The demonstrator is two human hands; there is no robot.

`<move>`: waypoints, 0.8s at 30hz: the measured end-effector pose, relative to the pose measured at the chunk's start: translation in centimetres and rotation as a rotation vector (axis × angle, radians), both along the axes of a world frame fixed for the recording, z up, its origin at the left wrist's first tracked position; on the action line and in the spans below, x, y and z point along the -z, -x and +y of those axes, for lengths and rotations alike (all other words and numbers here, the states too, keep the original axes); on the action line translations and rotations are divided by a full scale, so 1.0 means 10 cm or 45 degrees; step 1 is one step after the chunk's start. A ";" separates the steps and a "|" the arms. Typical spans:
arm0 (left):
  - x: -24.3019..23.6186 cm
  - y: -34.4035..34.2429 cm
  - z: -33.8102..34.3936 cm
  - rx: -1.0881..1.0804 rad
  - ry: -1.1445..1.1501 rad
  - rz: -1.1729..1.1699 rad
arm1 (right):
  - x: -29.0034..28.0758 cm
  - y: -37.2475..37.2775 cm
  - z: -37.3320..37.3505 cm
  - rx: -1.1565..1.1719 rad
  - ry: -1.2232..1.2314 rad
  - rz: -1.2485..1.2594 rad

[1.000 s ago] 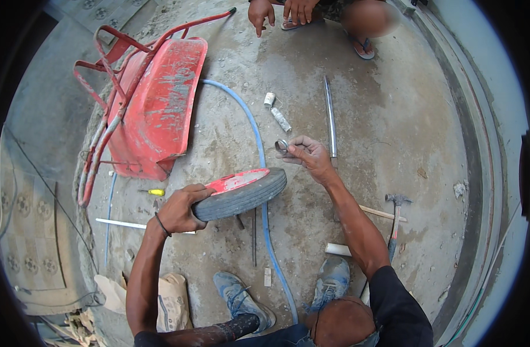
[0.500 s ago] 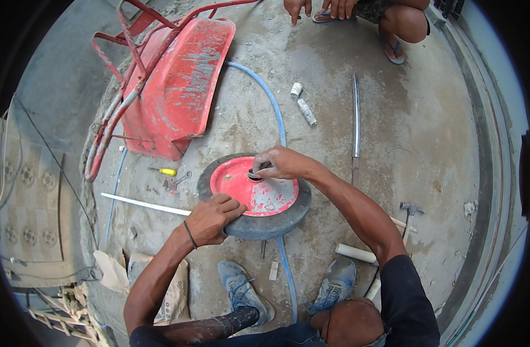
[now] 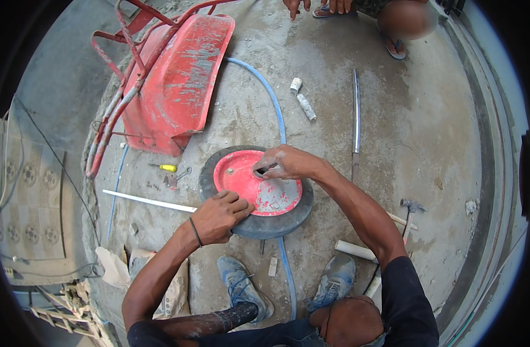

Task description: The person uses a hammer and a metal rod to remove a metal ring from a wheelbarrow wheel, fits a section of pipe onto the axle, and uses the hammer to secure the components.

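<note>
A wheel with a black tire [image 3: 294,222] and a scraped red hub [image 3: 236,168] lies roughly flat in front of me, above my shoes and over the blue hose [image 3: 265,87]. My left hand [image 3: 219,214] grips its near left edge, fingertips resting on the red rim. At the hub's centre hole, my right hand [image 3: 279,163] pinches a small metal ring [image 3: 260,172], largely covered by my fingers. Beyond the wheel are two short pale cylinders [image 3: 305,107] and a long shiny metal tube [image 3: 356,110]. A yellow-handled screwdriver [image 3: 166,168] lies left of the tire.
An overturned red wheelbarrow [image 3: 172,81] occupies the upper left. A person's hands [image 3: 334,7] and sandalled foot [image 3: 395,49] are at the top. A hammer [image 3: 411,207], white pipes [image 3: 354,250], a thin white rod [image 3: 149,199] and paper sacks [image 3: 111,266] surround me on the concrete.
The wheel has tipped from a slanted hold to face up. My right hand has brought the ring down and leftward onto the hub's centre, while my left hand has shifted right along with the tire.
</note>
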State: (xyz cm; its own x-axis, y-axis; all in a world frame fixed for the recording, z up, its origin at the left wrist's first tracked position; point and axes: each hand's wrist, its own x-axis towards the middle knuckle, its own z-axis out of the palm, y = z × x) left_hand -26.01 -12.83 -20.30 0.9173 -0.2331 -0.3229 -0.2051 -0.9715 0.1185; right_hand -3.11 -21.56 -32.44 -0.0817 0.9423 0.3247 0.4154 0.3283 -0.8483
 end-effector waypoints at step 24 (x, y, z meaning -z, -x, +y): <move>-0.04 -0.05 -0.02 0.006 -0.012 0.000 | -0.07 -0.10 0.09 -0.143 0.285 0.010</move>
